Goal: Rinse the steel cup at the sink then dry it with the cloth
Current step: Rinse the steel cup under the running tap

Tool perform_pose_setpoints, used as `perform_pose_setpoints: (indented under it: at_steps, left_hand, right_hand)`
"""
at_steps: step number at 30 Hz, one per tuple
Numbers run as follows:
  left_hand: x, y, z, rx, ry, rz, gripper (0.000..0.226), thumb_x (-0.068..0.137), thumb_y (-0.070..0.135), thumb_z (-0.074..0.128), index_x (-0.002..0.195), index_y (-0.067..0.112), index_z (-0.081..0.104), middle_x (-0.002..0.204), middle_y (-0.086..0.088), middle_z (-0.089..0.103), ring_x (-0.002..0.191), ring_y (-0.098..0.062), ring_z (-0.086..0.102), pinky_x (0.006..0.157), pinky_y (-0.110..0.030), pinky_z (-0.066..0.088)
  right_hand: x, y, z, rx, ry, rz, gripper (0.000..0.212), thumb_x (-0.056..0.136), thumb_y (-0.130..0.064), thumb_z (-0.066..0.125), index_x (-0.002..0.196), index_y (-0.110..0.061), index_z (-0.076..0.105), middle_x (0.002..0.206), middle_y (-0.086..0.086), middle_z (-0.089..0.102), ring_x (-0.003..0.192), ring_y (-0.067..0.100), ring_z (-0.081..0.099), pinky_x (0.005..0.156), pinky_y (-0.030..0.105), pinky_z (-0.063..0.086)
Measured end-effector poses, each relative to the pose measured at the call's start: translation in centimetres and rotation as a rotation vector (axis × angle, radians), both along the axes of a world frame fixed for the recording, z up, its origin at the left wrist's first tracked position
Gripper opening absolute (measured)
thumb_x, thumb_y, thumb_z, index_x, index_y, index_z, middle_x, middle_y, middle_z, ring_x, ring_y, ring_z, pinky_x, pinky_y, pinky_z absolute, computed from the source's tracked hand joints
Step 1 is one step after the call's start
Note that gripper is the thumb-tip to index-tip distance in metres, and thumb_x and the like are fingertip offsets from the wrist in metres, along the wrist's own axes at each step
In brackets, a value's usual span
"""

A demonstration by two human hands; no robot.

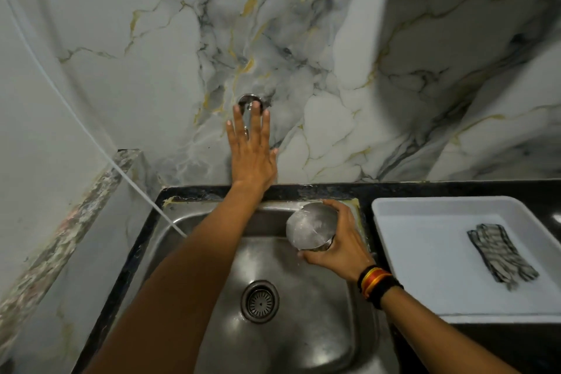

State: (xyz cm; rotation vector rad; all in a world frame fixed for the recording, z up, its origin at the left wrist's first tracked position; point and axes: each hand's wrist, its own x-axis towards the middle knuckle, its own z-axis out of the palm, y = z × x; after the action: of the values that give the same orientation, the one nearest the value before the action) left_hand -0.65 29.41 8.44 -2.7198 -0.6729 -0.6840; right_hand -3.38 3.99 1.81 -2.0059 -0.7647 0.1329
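Observation:
The steel cup (310, 228) is tipped with its flat bottom toward me, held over the right side of the steel sink (303, 328) by my right hand (337, 247), which wraps its side. My left hand (251, 152) is stretched up flat against the marble wall, fingers spread over the wall tap (249, 100), which is mostly hidden behind them. No water stream is visible. The grey striped cloth (502, 255) lies folded in the white tray (425, 209) to the right of the sink.
A black counter (303, 190) frames the sink, with the drain strainer (260, 301) at the basin's middle. A thin white hose (91, 136) runs down the left wall into the sink. A marble ledge (60, 240) juts out on the left.

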Motion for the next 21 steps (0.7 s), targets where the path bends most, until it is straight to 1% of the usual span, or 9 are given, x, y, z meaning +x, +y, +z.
perform_pose_setpoints:
  at_steps: [3,6,7,10,13,15,17,20,21]
  left_hand:
    - [-0.3,0.5,0.5,-0.049,0.037,-0.035,0.095,0.111,0.054,0.04,0.17,0.01,-0.02,0.18,-0.017,-0.019,0.165,-0.052,-0.011,0.134,-0.066,-0.001]
    - [-0.4,0.9,0.8,-0.081,0.084,-0.071,0.096,0.11,0.055,0.04,0.17,0.009,-0.02,0.179,-0.018,-0.023,0.164,-0.052,-0.016,0.133,-0.066,-0.006]
    - [-0.5,1.0,0.9,-0.082,0.104,-0.075,0.097,0.11,0.056,0.04,0.17,0.009,-0.021,0.179,-0.018,-0.024,0.163,-0.052,-0.018,0.132,-0.066,-0.007]
    - [-0.7,1.0,1.0,-0.094,0.137,-0.064,0.099,0.109,0.061,0.036,0.169,0.009,-0.024,0.178,-0.017,-0.028,0.163,-0.051,-0.021,0.131,-0.066,-0.009]
    - [-0.8,0.7,1.1,-0.098,0.15,-0.069,0.099,0.109,0.062,0.035,0.169,0.01,-0.024,0.177,-0.018,-0.03,0.162,-0.053,-0.022,0.129,-0.066,-0.014]
    - [-1.0,0.7,1.2,-0.105,0.15,-0.083,0.1,0.108,0.062,0.038,0.17,0.011,-0.022,0.177,-0.018,-0.029,0.162,-0.054,-0.022,0.128,-0.067,-0.015]
    - [-1.1,0.7,1.2,-0.106,0.15,-0.099,0.1,0.108,0.062,0.039,0.17,0.011,-0.02,0.178,-0.018,-0.027,0.161,-0.055,-0.021,0.128,-0.067,-0.014]
    - [-1.1,0.8,1.1,-0.104,0.153,-0.118,0.101,0.107,0.063,0.04,0.171,0.011,-0.019,0.178,-0.018,-0.026,0.161,-0.056,-0.02,0.128,-0.069,-0.013]
    - [-1.2,0.9,1.2,-0.106,0.153,-0.123,0.101,0.107,0.063,0.04,0.171,0.011,-0.018,0.178,-0.018,-0.026,0.161,-0.057,-0.02,0.128,-0.069,-0.013]
  right_hand:
    - [0.0,-1.9,0.8,-0.033,-0.028,0.013,0.115,0.052,-0.042,0.099,0.143,-0.032,0.03,0.137,-0.013,0.033,0.125,0.005,0.039,0.103,0.017,0.037]
    - [-0.2,-2.5,1.3,-0.071,-0.013,0.031,0.123,0.053,-0.043,0.097,0.151,-0.03,0.024,0.142,-0.01,0.034,0.128,0.004,0.038,0.104,0.009,0.031]
    - [-0.2,-2.5,1.5,-0.085,-0.012,0.039,0.125,0.053,-0.045,0.097,0.152,-0.029,0.022,0.143,-0.009,0.036,0.129,0.005,0.039,0.105,0.012,0.033]
    - [-0.4,-2.2,1.8,-0.135,-0.007,0.062,0.126,0.053,-0.052,0.095,0.152,-0.032,0.02,0.141,-0.007,0.042,0.128,0.012,0.046,0.107,0.029,0.045]
    - [-0.5,-1.5,2.0,-0.179,-0.011,0.068,0.121,0.054,-0.056,0.093,0.149,-0.031,0.023,0.137,-0.011,0.043,0.126,0.014,0.047,0.106,0.031,0.047]
    - [-0.4,-0.9,1.9,-0.191,-0.013,0.066,0.116,0.055,-0.057,0.092,0.146,-0.028,0.026,0.135,-0.01,0.044,0.122,0.014,0.049,0.103,0.032,0.049]
    - [-0.4,-0.3,1.8,-0.2,-0.003,0.052,0.108,0.057,-0.058,0.092,0.142,-0.028,0.032,0.131,-0.007,0.048,0.118,0.015,0.052,0.099,0.031,0.051]
    - [0.0,1.0,1.7,-0.25,-0.02,0.049,0.092,0.057,-0.067,0.087,0.129,-0.032,0.042,0.123,-0.009,0.054,0.109,0.014,0.057,0.091,0.037,0.055]
    - [0.1,1.5,1.7,-0.263,-0.017,0.054,0.09,0.057,-0.068,0.085,0.128,-0.032,0.044,0.122,-0.009,0.054,0.108,0.014,0.057,0.09,0.037,0.055]
